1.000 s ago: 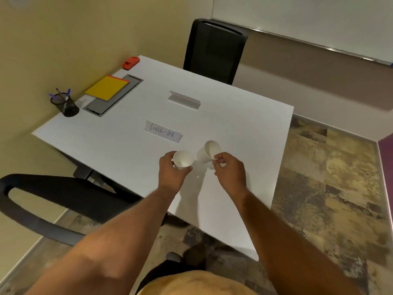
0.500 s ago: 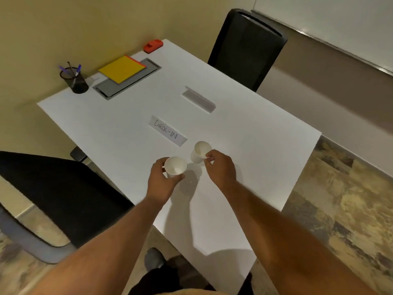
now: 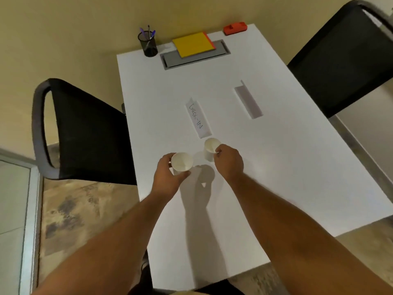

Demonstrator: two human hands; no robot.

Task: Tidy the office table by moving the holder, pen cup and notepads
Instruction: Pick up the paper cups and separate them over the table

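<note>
Flanking table (image 3: pixel 276 167), two chairs (image 3: pixel 89 133), sign (image 3: pixel 198 118)

table (image 3: pixel 276 167) (white) | pen cup (image 3: pixel 149 44) | notepads (image 3: pixel 193 44) | sign (image 3: pixel 197 117)

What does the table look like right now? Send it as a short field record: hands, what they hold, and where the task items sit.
left hand: gripping a white paper cup, mouth up
right hand: pinching the rim of a second white paper cup
pen cup: black mesh, pens inside, far left corner of the table
notepads: yellow over orange, lying partly on the grey cable hatch
CHECK-IN sign: just beyond the right-hand cup
blank sign holder: right of the CHECK-IN sign
red object: far edge, type unclear
</note>
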